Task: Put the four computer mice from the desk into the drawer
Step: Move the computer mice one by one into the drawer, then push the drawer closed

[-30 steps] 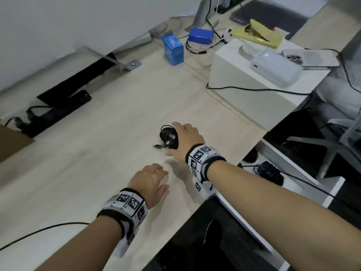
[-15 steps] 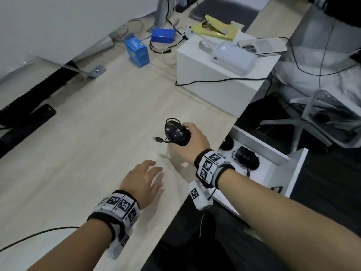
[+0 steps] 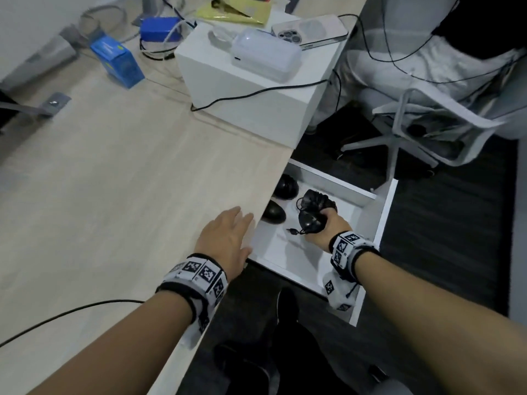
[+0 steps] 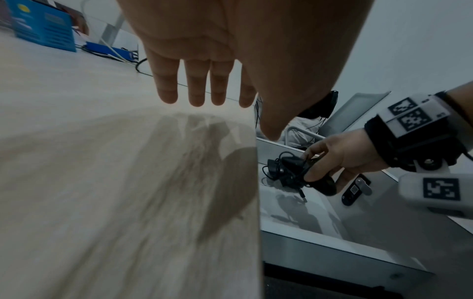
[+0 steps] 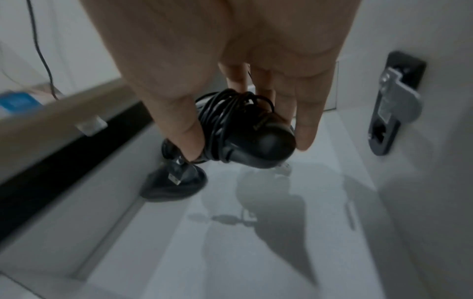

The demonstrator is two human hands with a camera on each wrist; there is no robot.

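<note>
right hand: we're gripping the wired mouse [image 3: 312, 220], thumb and fingers curled round it with its cord wrapped on the body; our right hand [image 3: 328, 228] is hanging over the open drawer [image 3: 382, 223], so this is the hand doing the drop.
left hand: our left hand [image 3: 226, 238] is lying flat with straight fingers on the table [image 3: 114, 181], right at its near-right edge, holding nothing.
where it's heading: the drawer floor is straight below the mouse, and it looks like we're holding it just above the floor, not touching yet.
long axis: the mouse is pointing roughly far-to-near, its plug [image 3: 291, 231] dangling off the left side.
neighbours: a second corded mouse [image 3: 315, 199] is sitting just beyond the held one, close enough that we can't tell if they're touching; two more dark mice [image 3: 286, 186] and [image 3: 273, 213] are lying to the left, half under the table edge.
open room: bare white floor is lying near us and to the right, up to the drawer's front wall.
watch out: probably the loose plug snagging the other cord.
</note>
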